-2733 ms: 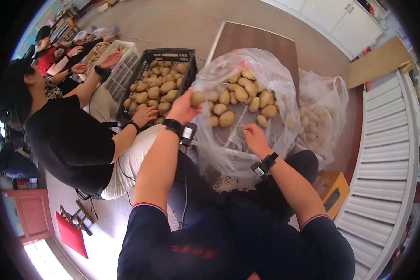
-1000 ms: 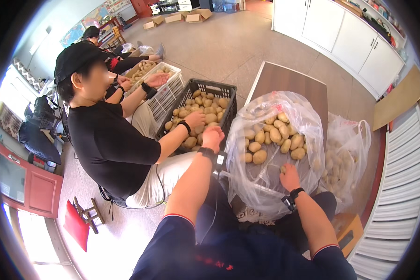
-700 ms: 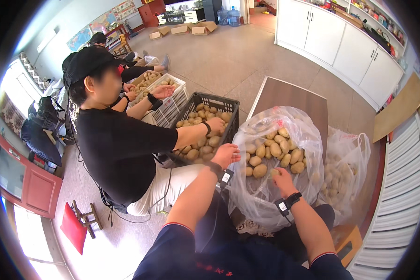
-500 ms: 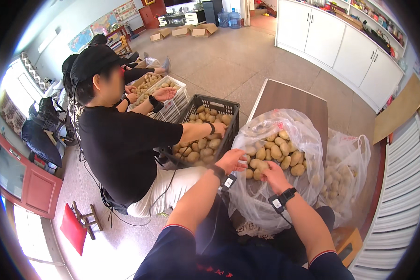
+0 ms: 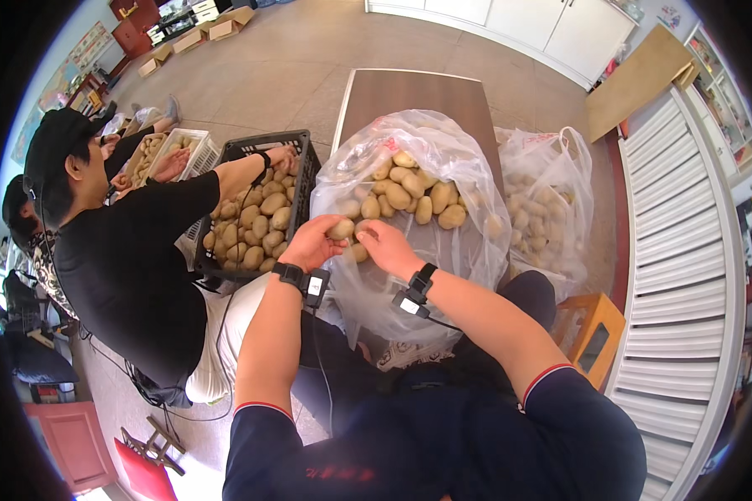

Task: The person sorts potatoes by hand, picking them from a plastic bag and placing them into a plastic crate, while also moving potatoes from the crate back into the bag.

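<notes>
Just below the wearer's chest, both forearms rise from dark sleeves, each wrist strapped with a black band carrying a small device. The left hand (image 5: 311, 242) curls around a potato (image 5: 341, 229), fingers closed on it at the near lip of a clear plastic bag (image 5: 443, 259). The right hand (image 5: 386, 247) sits just beside it, fingers bent and resting on the bag's front wall beside another potato; whether it grips anything cannot be told. The held potato hovers right at the bag's mouth, touching the heap.

To handle it well, the person would likely do best to keep the fingers wrapped around the potato's middle and steady the loose plastic with the other hand, since the thin film could sag or tear and let the pile roll out.

The bag is full of pale brown potatoes (image 5: 409, 196) and leans on a brown worktop (image 5: 409, 92). A second bag of potatoes (image 5: 547, 213) stands to its right, next to a small wooden stool (image 5: 593, 334). To the left, a co-worker in black (image 5: 134, 275) reaches into a black plastic crate (image 5: 255, 213) of potatoes, with a white crate (image 5: 180, 150) beyond. The floor is beige tile; white cabinets, cardboard boxes and a white slatted panel (image 5: 685, 275) line the room's edges.
</notes>
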A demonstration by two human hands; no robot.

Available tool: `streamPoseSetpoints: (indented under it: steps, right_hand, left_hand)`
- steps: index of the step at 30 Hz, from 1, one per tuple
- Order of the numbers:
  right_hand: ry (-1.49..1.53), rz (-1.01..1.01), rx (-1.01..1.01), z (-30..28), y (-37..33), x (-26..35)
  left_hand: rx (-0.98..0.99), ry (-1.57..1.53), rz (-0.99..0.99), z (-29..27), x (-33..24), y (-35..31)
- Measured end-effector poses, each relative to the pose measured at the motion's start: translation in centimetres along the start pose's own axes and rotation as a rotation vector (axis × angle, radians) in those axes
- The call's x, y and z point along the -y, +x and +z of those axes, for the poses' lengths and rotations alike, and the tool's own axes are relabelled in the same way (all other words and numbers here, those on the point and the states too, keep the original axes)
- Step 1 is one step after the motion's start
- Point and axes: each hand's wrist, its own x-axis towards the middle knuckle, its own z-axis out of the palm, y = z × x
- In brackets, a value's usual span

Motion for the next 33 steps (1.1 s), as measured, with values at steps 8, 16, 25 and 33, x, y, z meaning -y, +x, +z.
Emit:
streamPoseSetpoints:
  steps: [8,16,25,33]
  right_hand:
    - [-0.623,-0.069,-0.360,-7.9,-2.2,-7.8]
    - [-0.823,0.044,-0.409,-15.4,-1.7,-10.7]
    - [-0.871,0.262,-0.399,-17.9,1.0,-12.9]
    - [-0.697,0.250,-0.257,-19.7,2.0,-13.1]
  left_hand:
    - [-0.267,-0.134,0.134,-3.5,0.8,0.6]
    - [-0.436,-0.358,0.193,-8.8,0.7,1.6]
    - [-0.543,-0.523,0.262,-11.4,0.9,1.7]
    - [-0.693,-0.622,0.278,-9.8,0.8,1.1]
